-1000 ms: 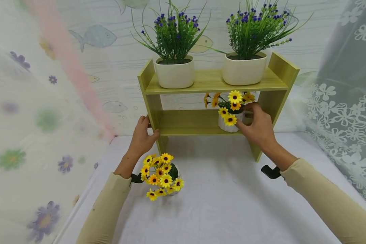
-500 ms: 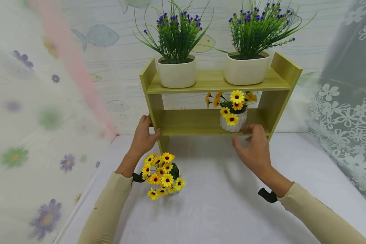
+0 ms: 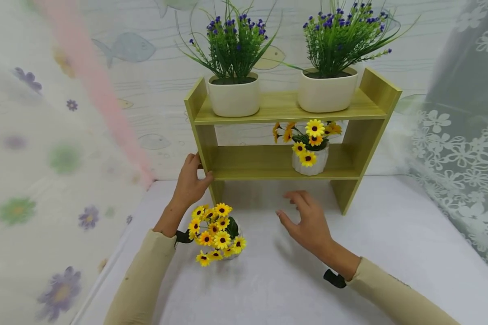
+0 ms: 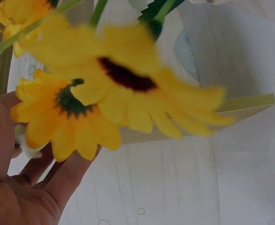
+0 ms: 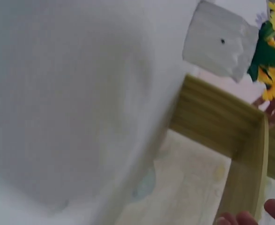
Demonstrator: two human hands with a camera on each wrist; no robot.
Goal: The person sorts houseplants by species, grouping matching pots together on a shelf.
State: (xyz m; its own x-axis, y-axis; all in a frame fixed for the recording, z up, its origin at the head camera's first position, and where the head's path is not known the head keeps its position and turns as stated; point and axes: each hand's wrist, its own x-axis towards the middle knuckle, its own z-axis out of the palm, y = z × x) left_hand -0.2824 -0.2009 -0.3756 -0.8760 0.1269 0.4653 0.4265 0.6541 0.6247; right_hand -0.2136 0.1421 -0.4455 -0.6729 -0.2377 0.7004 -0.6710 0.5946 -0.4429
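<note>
My left hand (image 3: 190, 181) grips the left side panel of a wooden two-tier shelf (image 3: 252, 161), thumb in front and fingers behind. In front of that wrist, a pot of yellow artificial flowers (image 3: 221, 239) stands on the table; its blooms cover much of the left wrist view. Its ribbed white pot (image 5: 221, 41) shows in the right wrist view. Over the table below the shelf, my right hand (image 3: 309, 224) holds nothing, its fingers loosely spread toward the left. A second white pot with yellow flowers (image 3: 312, 161) sits on the lower tier, right of centre.
Two cream planters, a left planter (image 3: 233, 98) and a right planter (image 3: 327, 92), bear grass with purple blooms on the top tier. The white table (image 3: 268, 289) runs back to a printed curtain (image 3: 130, 47). Lace fabric (image 3: 467, 171) hangs at the right.
My right hand has let go of the white flower pot on the lower tier and moved down and left. The left hand keeps its hold on the shelf.
</note>
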